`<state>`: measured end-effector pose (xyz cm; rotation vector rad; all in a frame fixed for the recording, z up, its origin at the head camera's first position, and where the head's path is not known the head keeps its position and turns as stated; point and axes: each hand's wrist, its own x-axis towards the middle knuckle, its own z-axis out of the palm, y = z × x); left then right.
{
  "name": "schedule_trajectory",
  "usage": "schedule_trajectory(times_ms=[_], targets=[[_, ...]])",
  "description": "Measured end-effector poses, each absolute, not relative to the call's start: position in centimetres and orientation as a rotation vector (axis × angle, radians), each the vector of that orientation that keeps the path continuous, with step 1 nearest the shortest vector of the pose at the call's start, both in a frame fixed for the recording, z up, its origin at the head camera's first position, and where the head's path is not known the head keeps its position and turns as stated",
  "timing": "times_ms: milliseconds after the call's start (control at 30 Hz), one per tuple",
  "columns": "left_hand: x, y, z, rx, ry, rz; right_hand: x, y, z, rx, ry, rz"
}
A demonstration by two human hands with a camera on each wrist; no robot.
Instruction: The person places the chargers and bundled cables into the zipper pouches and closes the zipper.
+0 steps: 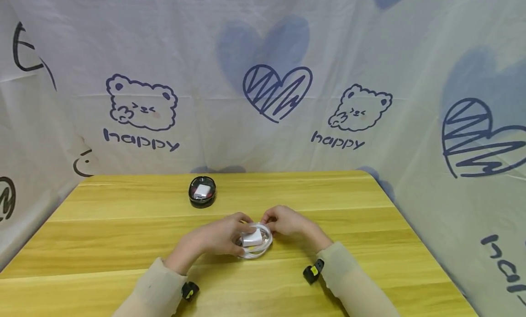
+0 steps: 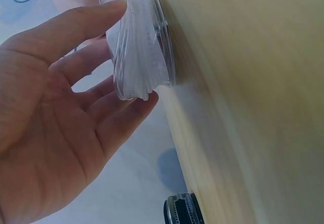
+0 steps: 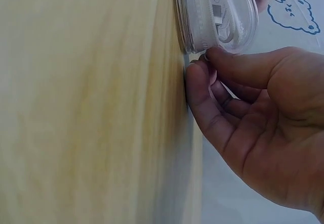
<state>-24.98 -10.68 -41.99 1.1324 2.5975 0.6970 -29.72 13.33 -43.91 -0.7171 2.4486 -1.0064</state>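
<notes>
A clear round zip case point(image 1: 266, 249) with a white zipper band stands just in front of me, near the table's middle. Inside it are a white block point(image 1: 252, 238), perhaps a charger, and a USB plug point(image 3: 216, 14) on a white cable. My left hand point(image 1: 223, 235) grips the case from the left; in the left wrist view its thumb lies against the clear wall point(image 2: 139, 47) and fingers reach below. On the far right side, the thumb and index finger of my right hand point(image 1: 289, 222) pinch at the zipper band's edge. Their fingertips mostly hide the pinched part.
Farther back and left on the wooden table point(image 1: 349, 193) stands a dark round case point(image 1: 212, 202) with a white block point(image 1: 202, 192) visible in it. A white curtain point(image 1: 213, 47) printed with hearts and bears hangs behind the table and along its sides.
</notes>
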Motion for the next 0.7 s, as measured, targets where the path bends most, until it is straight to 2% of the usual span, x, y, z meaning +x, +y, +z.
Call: schedule_trajectory(times_ms=[700], targets=[[-24.7,-10.2,-41.7,1.087,2.637,0.659,-29.2,14.9,-42.7,-0.700,2.398,-0.921]])
